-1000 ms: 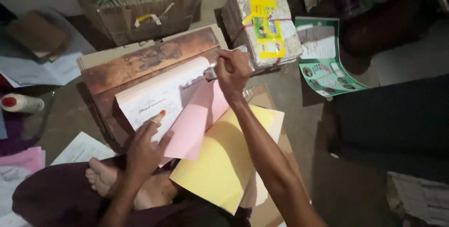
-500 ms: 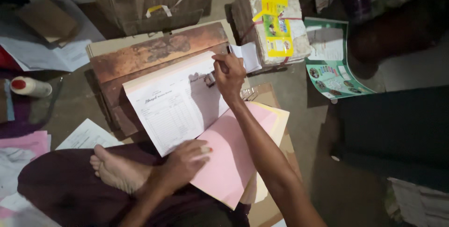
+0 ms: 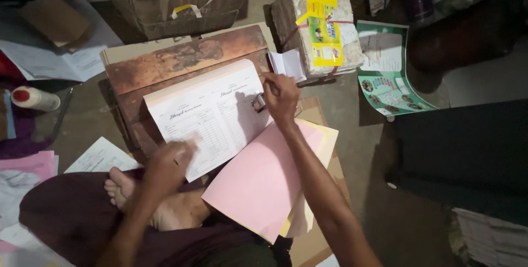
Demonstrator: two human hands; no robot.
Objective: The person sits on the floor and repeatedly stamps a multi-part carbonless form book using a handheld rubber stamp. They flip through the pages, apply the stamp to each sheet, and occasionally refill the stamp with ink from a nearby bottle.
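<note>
White printed form [image 3: 206, 118], uppermost on the stack on the wooden board [image 3: 181, 58]; pink sheet [image 3: 264, 182] now flipped aside. Left hand [image 3: 168, 162], blurred, fingers loosely spread, reaches its lower edge; right hand [image 3: 280, 97] pinches a clip

White ruled form [image 3: 212, 116]; pink sheet [image 3: 264, 182]; green leaflet [image 3: 388, 72].

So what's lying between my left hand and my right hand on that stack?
In the head view, only the white printed form on top of the paper stack lies between the left hand and the right hand; nothing else sits on that stretch.
</note>
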